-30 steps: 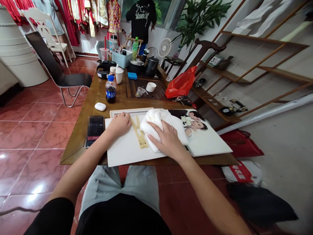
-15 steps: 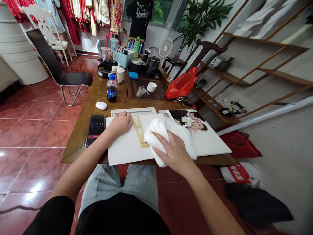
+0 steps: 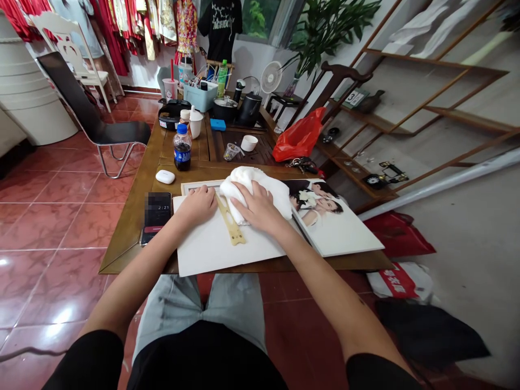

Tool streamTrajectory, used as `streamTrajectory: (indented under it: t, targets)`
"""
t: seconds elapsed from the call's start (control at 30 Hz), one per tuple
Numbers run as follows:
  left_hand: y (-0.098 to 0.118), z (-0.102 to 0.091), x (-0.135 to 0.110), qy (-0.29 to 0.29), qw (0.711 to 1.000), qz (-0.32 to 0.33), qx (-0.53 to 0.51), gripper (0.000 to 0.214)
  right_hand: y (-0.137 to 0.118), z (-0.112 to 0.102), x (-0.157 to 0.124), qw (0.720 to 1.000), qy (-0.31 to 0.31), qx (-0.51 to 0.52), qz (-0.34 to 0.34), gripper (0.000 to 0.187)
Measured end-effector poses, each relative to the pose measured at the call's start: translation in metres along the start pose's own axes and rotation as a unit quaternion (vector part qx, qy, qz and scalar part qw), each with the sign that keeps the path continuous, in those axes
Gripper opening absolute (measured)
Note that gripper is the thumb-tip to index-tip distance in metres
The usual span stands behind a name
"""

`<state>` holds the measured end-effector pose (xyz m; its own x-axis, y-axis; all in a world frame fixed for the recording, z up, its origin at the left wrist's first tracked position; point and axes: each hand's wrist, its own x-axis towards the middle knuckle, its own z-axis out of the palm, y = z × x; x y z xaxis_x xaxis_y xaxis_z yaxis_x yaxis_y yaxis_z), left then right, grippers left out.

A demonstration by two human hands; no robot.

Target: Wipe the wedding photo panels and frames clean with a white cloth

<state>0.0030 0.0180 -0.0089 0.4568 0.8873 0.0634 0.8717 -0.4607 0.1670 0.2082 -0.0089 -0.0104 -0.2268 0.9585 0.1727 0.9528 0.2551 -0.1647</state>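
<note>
My right hand (image 3: 260,208) is closed on a bunched white towel (image 3: 280,194), pressing it onto the far part of a white panel (image 3: 211,254). Some fingers sink into the cloth. At the panel's far left, my left hand (image 3: 200,205) lies flat on it, fingers stretched toward the far edge and holding nothing. Between the hands a flat yellow piece with cut-outs (image 3: 235,234) rests on the panel, its far end close to the towel. Right of the panel lies a white board with a printed photo of a couple (image 3: 325,203); the towel partly covers its left side.
Left of the panel are a phone (image 3: 158,214) and a white earbud case (image 3: 165,176). A cola bottle (image 3: 182,149), a small white cup (image 3: 249,143) and a red plastic bag (image 3: 298,138) stand farther back. The wooden table's (image 3: 122,238) front edge is near my legs.
My right hand has carried the towel away from me and to the left, from the near edge to the far part of the panel. My left hand stays in place.
</note>
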Motion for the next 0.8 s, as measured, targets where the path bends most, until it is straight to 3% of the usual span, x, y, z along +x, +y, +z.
streamTrajectory:
  t: [0.2,0.43,0.6,0.8]
  targets:
    - [0.0,0.0,-0.001,-0.001,1.0,-0.007,-0.001,0.038,-0.005,0.003,0.014,1.0,-0.002,0.007,-0.004,0.063]
    - [0.001,0.0,-0.002,0.002,1.0,-0.016,0.009,0.037,-0.001,-0.002,0.003,0.999,-0.024,0.019,-0.027,0.061]
    - [0.002,-0.001,-0.002,-0.002,1.0,-0.016,0.014,0.037,0.0,-0.006,-0.018,0.999,-0.013,0.004,-0.049,0.058]
    - [0.001,0.003,-0.001,0.014,1.0,-0.016,0.018,0.037,0.003,-0.008,-0.063,0.997,0.001,-0.016,-0.069,0.055]
